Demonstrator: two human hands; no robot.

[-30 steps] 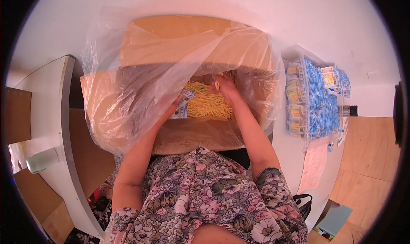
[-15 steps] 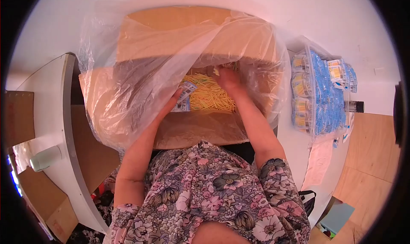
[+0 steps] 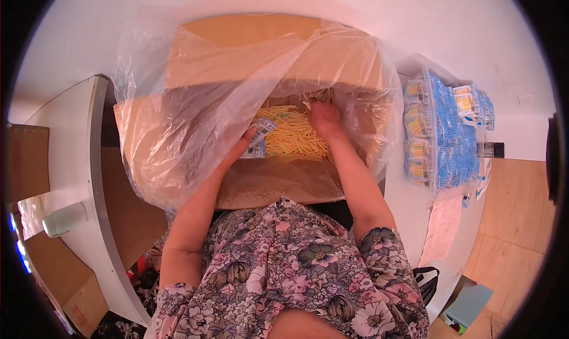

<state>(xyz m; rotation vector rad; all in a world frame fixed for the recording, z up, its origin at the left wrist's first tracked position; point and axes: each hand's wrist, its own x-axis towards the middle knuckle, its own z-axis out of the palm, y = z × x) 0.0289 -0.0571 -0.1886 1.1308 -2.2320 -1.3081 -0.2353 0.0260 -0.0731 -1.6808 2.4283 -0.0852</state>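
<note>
Reaching deep into the cardboard box (image 3: pixel 267 185): left hand (image 3: pixel 246 142) gripping a small packet (image 3: pixel 261 138), right hand (image 3: pixel 323 116) pressing loosely on yellow sticks (image 3: pixel 290 138). Next, probably lifting the packet out gently.

Sticks (image 3: pixel 293 136) in bag-lined box (image 3: pixel 284 182), packet stack (image 3: pixel 441 134) right, cup (image 3: pixel 62 218) left

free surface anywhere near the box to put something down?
Bare white table left of the cardboard box, down to the pale cup. Crowded: right side holds stacked blue packets; inside the box, both hands and yellow sticks fill the opening.
</note>
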